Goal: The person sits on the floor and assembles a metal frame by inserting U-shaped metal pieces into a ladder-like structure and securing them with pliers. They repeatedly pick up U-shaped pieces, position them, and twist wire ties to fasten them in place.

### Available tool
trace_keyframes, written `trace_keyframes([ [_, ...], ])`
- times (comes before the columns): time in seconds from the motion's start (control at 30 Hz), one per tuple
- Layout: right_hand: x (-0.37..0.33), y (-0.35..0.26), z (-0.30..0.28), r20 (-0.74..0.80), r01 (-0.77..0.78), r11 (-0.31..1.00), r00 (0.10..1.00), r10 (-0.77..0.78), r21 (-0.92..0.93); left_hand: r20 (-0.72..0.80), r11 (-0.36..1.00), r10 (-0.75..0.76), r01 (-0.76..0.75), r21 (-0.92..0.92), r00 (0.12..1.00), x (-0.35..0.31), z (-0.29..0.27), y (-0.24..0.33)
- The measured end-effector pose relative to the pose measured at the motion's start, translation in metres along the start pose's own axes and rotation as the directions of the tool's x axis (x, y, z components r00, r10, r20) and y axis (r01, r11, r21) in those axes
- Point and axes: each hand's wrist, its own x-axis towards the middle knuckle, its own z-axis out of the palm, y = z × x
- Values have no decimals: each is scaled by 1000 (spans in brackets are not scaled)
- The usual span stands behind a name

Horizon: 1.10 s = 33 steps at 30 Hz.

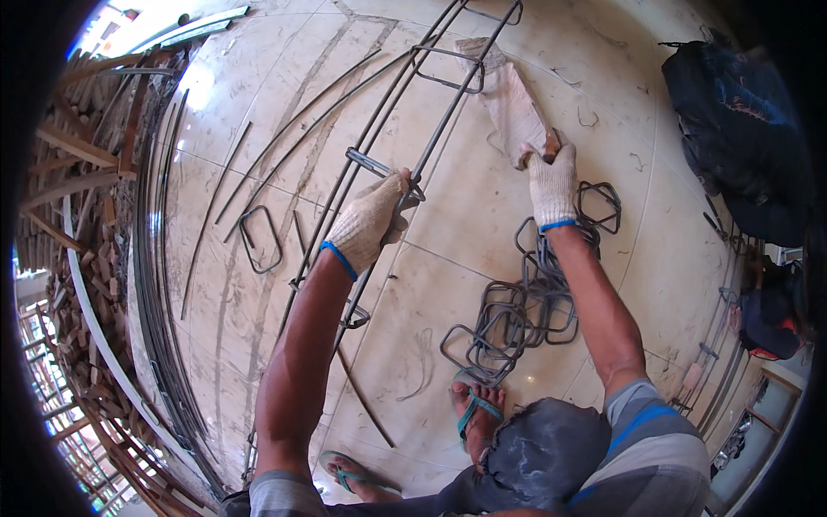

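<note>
A long rebar cage [376, 129], made of straight steel bars with square stirrups around them, runs from the upper middle down past my left arm. My left hand [366, 215], in a cream knitted glove with a blue cuff, is closed around a stirrup and a bar of it. In my right hand [552, 179], gloved the same way, is the near end of a pale, flat, board-like piece [514, 101]; its material is hard to tell. The far end of that piece lies beside the cage. Below my right hand, loose bent stirrups [508, 314] lie in a tangled pile.
One loose stirrup [261, 239] and several thin rods [284, 142] lie on the tiled floor [457, 233] to the left. Farther left are long bars [155, 258] and stacked timber [95, 293]. A dark cloth bundle [732, 129] is at the right. A person [771, 310] is at the right edge.
</note>
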Motion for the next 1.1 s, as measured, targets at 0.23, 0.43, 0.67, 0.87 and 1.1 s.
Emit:
trace_keyframes([
  [0.23,-61,16,5,32,2,1000,999,-2,14,-33,1000,5,-5,22,999,-5,0,10],
  [0.43,-42,-5,55,26,254,955,967,-253,-152,-62,999,14,-12,32,998,-12,6,13],
  [0.67,-11,-26,98,54,329,921,944,-325,-206,-54,999,-1,3,46,999,-14,5,20],
  [0.87,-33,-30,84,32,339,913,939,-341,-224,-61,1000,30,-30,3,998,-19,-1,27],
  [1.1,-47,-26,54,20,296,923,954,-301,-244,-33,998,22,-24,-57,999,-30,-1,36],
])
